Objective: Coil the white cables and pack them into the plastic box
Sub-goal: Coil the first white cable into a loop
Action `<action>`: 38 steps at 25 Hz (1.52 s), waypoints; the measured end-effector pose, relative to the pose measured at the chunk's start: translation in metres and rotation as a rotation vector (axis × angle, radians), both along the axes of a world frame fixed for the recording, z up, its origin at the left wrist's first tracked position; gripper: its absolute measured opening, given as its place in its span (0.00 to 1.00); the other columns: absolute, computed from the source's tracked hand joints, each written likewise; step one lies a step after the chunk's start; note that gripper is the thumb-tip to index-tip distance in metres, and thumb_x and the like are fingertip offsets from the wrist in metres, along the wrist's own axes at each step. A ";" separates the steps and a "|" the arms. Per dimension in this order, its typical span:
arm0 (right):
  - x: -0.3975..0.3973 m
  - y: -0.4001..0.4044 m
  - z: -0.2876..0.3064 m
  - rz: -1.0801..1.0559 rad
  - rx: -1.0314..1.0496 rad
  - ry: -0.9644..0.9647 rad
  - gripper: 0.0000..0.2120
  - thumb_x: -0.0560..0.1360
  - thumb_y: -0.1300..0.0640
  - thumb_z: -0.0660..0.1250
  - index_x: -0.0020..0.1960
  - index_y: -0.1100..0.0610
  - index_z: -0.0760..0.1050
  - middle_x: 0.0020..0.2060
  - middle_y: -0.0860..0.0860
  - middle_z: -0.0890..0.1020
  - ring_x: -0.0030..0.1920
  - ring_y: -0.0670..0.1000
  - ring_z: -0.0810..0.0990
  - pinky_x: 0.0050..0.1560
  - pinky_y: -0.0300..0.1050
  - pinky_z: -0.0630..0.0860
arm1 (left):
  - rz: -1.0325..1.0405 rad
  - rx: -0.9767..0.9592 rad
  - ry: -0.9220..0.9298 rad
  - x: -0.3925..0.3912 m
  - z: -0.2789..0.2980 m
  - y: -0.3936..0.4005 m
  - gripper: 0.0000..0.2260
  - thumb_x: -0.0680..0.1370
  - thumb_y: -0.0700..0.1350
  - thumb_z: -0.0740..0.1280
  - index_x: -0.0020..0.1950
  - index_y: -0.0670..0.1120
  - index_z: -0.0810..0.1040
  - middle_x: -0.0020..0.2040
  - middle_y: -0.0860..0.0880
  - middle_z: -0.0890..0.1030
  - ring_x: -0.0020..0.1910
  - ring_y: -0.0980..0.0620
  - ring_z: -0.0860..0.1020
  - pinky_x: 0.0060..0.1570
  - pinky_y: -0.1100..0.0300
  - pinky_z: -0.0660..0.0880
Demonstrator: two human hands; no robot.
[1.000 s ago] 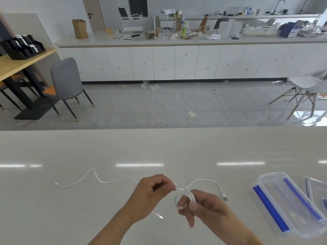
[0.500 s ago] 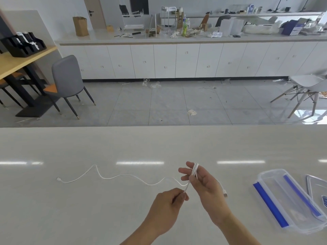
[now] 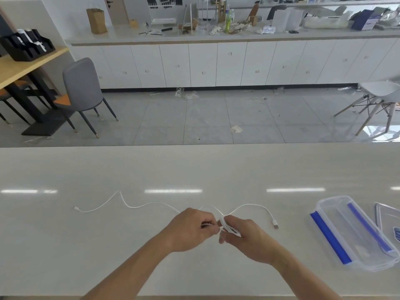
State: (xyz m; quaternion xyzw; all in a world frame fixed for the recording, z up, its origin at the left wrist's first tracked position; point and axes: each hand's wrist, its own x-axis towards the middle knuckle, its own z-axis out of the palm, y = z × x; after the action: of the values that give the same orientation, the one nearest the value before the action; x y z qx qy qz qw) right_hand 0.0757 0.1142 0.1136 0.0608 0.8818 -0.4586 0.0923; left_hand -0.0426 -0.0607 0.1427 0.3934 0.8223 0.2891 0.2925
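A thin white cable (image 3: pixel 129 206) lies across the pale table (image 3: pixel 194 169), its small plug far left and its USB plug (image 3: pixel 275 224) to the right. Low in the middle, my left hand (image 3: pixel 190 229) pinches the cable with curled fingers. Touching it on the right, my right hand (image 3: pixel 244 237) holds a small coil of the cable wound round its fingers. The clear plastic box (image 3: pixel 355 232) with blue clips lies open at the right, with no cable visible in it.
The box's clear lid (image 3: pixel 389 221) lies at the right edge beside the box. Beyond the table's far edge are a tiled floor, a grey chair (image 3: pixel 83 87), a white chair (image 3: pixel 376 94) and a cluttered counter.
My right hand dropped from raised to the table level. My left hand moved up and left to meet it. The loose cable on the left has shortened a little.
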 end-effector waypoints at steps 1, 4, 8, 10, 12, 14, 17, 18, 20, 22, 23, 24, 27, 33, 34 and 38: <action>0.000 0.000 0.003 0.027 -0.010 -0.028 0.05 0.80 0.52 0.62 0.47 0.48 0.76 0.40 0.40 0.84 0.43 0.47 0.81 0.49 0.48 0.78 | -0.019 0.009 -0.014 -0.004 0.003 -0.001 0.08 0.77 0.53 0.68 0.44 0.51 0.83 0.33 0.53 0.78 0.32 0.56 0.72 0.37 0.59 0.71; 0.001 -0.003 0.011 0.070 -0.155 -0.106 0.08 0.81 0.51 0.62 0.49 0.50 0.79 0.35 0.44 0.82 0.39 0.45 0.80 0.46 0.41 0.77 | -0.058 0.056 -0.052 -0.018 0.007 -0.003 0.06 0.75 0.54 0.71 0.43 0.53 0.83 0.41 0.53 0.82 0.38 0.55 0.78 0.41 0.58 0.76; 0.006 0.000 0.018 0.024 -0.591 -0.099 0.12 0.80 0.54 0.62 0.53 0.62 0.79 0.32 0.46 0.75 0.40 0.50 0.74 0.53 0.41 0.72 | 0.102 0.278 -0.231 -0.032 0.004 -0.008 0.05 0.77 0.48 0.73 0.41 0.55 0.83 0.39 0.55 0.83 0.38 0.61 0.77 0.42 0.68 0.73; 0.006 -0.001 0.021 -0.020 -0.847 -0.081 0.12 0.80 0.57 0.62 0.51 0.65 0.79 0.31 0.48 0.71 0.37 0.51 0.71 0.54 0.44 0.73 | 0.187 0.380 -0.292 -0.027 -0.002 -0.007 0.06 0.79 0.48 0.71 0.43 0.56 0.84 0.40 0.58 0.83 0.36 0.61 0.76 0.40 0.69 0.73; 0.004 -0.005 0.022 -0.087 -1.048 -0.052 0.11 0.79 0.58 0.62 0.51 0.66 0.79 0.30 0.51 0.65 0.33 0.52 0.65 0.52 0.45 0.75 | 0.272 0.455 -0.342 -0.017 -0.011 -0.003 0.07 0.80 0.48 0.68 0.45 0.56 0.85 0.38 0.60 0.81 0.33 0.60 0.73 0.37 0.69 0.72; 0.003 -0.007 0.022 -0.144 -1.174 -0.016 0.12 0.78 0.57 0.62 0.51 0.66 0.78 0.30 0.52 0.62 0.32 0.52 0.63 0.50 0.45 0.75 | 0.329 0.487 -0.355 -0.006 -0.018 0.002 0.08 0.80 0.48 0.67 0.46 0.57 0.85 0.37 0.59 0.81 0.34 0.59 0.74 0.38 0.69 0.72; 0.002 -0.007 0.020 -0.195 -1.306 0.011 0.12 0.79 0.57 0.62 0.51 0.65 0.78 0.29 0.49 0.64 0.31 0.49 0.67 0.49 0.45 0.73 | 0.318 0.443 -0.266 0.004 -0.027 0.009 0.07 0.80 0.43 0.69 0.48 0.54 0.85 0.43 0.55 0.84 0.39 0.57 0.79 0.41 0.67 0.75; 0.002 -0.007 0.019 -0.207 -1.341 0.010 0.12 0.79 0.57 0.62 0.50 0.65 0.78 0.29 0.48 0.65 0.30 0.49 0.68 0.49 0.45 0.73 | 0.308 0.424 -0.246 0.004 -0.027 0.010 0.06 0.79 0.42 0.70 0.49 0.52 0.86 0.43 0.53 0.84 0.39 0.57 0.79 0.39 0.66 0.75; 0.001 -0.007 0.016 -0.241 -1.392 -0.003 0.11 0.78 0.57 0.63 0.50 0.65 0.79 0.28 0.47 0.67 0.29 0.48 0.68 0.48 0.45 0.76 | 0.336 0.423 -0.312 0.001 -0.024 0.012 0.05 0.79 0.42 0.71 0.49 0.46 0.86 0.41 0.49 0.85 0.36 0.56 0.79 0.35 0.64 0.76; 0.001 -0.008 0.013 -0.262 -1.428 -0.018 0.12 0.78 0.57 0.63 0.50 0.65 0.79 0.28 0.47 0.68 0.29 0.48 0.69 0.47 0.44 0.78 | 0.403 0.472 -0.443 -0.002 -0.020 0.014 0.05 0.79 0.41 0.71 0.49 0.43 0.86 0.42 0.41 0.86 0.36 0.52 0.82 0.36 0.61 0.79; 0.001 -0.008 0.012 -0.262 -1.446 -0.024 0.12 0.78 0.57 0.63 0.50 0.65 0.80 0.28 0.47 0.69 0.29 0.48 0.69 0.47 0.44 0.78 | 0.429 0.497 -0.504 -0.002 -0.019 0.015 0.05 0.78 0.40 0.71 0.49 0.41 0.86 0.43 0.38 0.85 0.38 0.49 0.83 0.38 0.59 0.81; 0.000 -0.008 0.012 -0.258 -1.464 -0.029 0.12 0.79 0.57 0.63 0.50 0.65 0.79 0.28 0.47 0.69 0.29 0.48 0.70 0.47 0.44 0.78 | 0.443 0.516 -0.558 -0.001 -0.018 0.016 0.05 0.78 0.40 0.71 0.50 0.40 0.86 0.42 0.37 0.85 0.39 0.48 0.83 0.40 0.58 0.82; -0.002 -0.007 0.013 -0.239 -1.509 -0.040 0.11 0.79 0.57 0.65 0.51 0.66 0.79 0.29 0.48 0.70 0.29 0.48 0.70 0.47 0.45 0.79 | 0.441 0.540 -0.676 0.002 -0.018 0.017 0.07 0.78 0.41 0.71 0.50 0.38 0.85 0.43 0.41 0.86 0.40 0.47 0.84 0.42 0.59 0.81; -0.002 -0.002 0.012 -0.165 -1.523 -0.086 0.13 0.75 0.55 0.73 0.50 0.66 0.79 0.29 0.49 0.71 0.30 0.49 0.71 0.47 0.46 0.80 | 0.387 0.431 -0.864 -0.004 -0.022 0.011 0.11 0.76 0.42 0.73 0.53 0.36 0.83 0.48 0.39 0.84 0.48 0.41 0.82 0.59 0.40 0.77; -0.002 -0.001 0.012 -0.157 -1.490 -0.095 0.14 0.74 0.55 0.74 0.50 0.66 0.79 0.29 0.50 0.71 0.30 0.49 0.71 0.47 0.46 0.80 | 0.377 0.420 -0.863 -0.005 -0.022 0.011 0.08 0.76 0.40 0.72 0.52 0.37 0.84 0.48 0.40 0.84 0.48 0.42 0.82 0.58 0.41 0.78; -0.003 -0.003 0.007 -0.140 -1.383 -0.134 0.16 0.73 0.53 0.74 0.50 0.67 0.79 0.28 0.51 0.71 0.30 0.50 0.71 0.47 0.46 0.79 | 0.412 0.438 -0.809 -0.005 -0.019 0.012 0.04 0.78 0.39 0.71 0.46 0.42 0.86 0.42 0.43 0.85 0.41 0.47 0.84 0.43 0.58 0.81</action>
State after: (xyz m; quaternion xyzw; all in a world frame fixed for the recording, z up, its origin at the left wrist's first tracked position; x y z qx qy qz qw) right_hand 0.0727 0.1108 0.1206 0.0729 0.3738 -0.9149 0.1342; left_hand -0.0480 -0.0488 0.1241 0.1314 0.6237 0.6358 0.4353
